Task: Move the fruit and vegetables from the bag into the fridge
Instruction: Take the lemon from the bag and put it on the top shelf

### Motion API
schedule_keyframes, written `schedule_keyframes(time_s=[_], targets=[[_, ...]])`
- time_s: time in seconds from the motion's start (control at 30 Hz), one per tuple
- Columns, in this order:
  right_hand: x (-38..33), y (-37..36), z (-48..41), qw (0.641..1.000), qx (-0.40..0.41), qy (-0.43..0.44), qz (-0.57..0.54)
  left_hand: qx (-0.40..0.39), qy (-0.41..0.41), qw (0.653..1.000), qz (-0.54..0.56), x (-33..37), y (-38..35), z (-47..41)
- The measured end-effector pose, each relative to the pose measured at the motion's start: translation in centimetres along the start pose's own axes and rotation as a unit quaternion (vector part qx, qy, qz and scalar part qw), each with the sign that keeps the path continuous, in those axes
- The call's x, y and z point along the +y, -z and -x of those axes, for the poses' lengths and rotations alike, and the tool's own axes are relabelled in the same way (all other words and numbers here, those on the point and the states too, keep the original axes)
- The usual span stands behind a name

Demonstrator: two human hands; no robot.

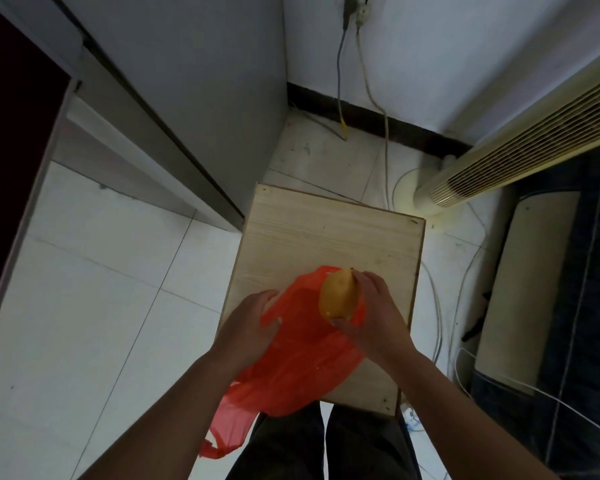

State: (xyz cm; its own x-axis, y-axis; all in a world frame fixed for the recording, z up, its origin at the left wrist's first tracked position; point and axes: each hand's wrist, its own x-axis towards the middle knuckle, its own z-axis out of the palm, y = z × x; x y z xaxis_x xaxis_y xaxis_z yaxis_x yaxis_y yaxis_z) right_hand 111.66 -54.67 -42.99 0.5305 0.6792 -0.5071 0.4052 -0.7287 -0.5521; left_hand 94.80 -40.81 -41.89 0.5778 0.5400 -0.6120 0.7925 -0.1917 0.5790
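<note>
Here, head view looking straight down. R hand (374,317) grips a yellow fruit (338,296), thumb at its near end and fingers curled round its right side. The fruit sits over the far end of the red bag (302,362); whether it touches the plastic can't be told. L hand (253,327) holds the bag's left edge, thumb on top of the plastic and fingers bent over it. The bag lies crumpled on a wooden top (329,233), w/ its near end and one handle loop hanging off the near-left corner. Tall grey unit (187,98) stands at upper left, just beside the top. Tower fan (499,150), cables (385,140) and wall socket (357,8) are at upper right, on or above the tiled floor (101,289).
</note>
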Motion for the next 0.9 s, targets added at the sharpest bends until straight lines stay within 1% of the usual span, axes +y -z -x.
schedule_keyframes(time_s=[0.13, 0.23, 0.5, 0.7, 0.77, 0.9], targets=[[-1.4, 0.6, 1.8, 0.999, 0.035, 0.003, -0.014, -0.012, -0.014, 1.0, -0.003, 0.5, 1.3, 0.8], [-3.3, 1.8, 4.1, 0.997, 0.061, 0.013, -0.039, -0.014, -0.026, 0.999, 0.017, 2.1, 2.8, 2.3], [-8.9, 6.0, 12.2, 0.99, 0.086, 0.09, -0.066, -0.002, -0.095, 0.993, 0.071, 8.7, 7.1, 8.6], [-11.5, 7.6, 18.1, 0.982, 0.102, 0.141, -0.077, -0.05, -0.114, 0.983, 0.134, 11.2, 8.0, 15.3], [-12.0, 7.6, 20.2, 0.978, 0.109, 0.167, -0.07, -0.033, -0.122, 0.981, 0.148, 10.9, 8.0, 17.9], [-12.7, 6.8, 24.9, 0.969, 0.105, 0.216, -0.064, 0.03, -0.134, 0.974, 0.18, 9.7, 7.6, 24.0]])
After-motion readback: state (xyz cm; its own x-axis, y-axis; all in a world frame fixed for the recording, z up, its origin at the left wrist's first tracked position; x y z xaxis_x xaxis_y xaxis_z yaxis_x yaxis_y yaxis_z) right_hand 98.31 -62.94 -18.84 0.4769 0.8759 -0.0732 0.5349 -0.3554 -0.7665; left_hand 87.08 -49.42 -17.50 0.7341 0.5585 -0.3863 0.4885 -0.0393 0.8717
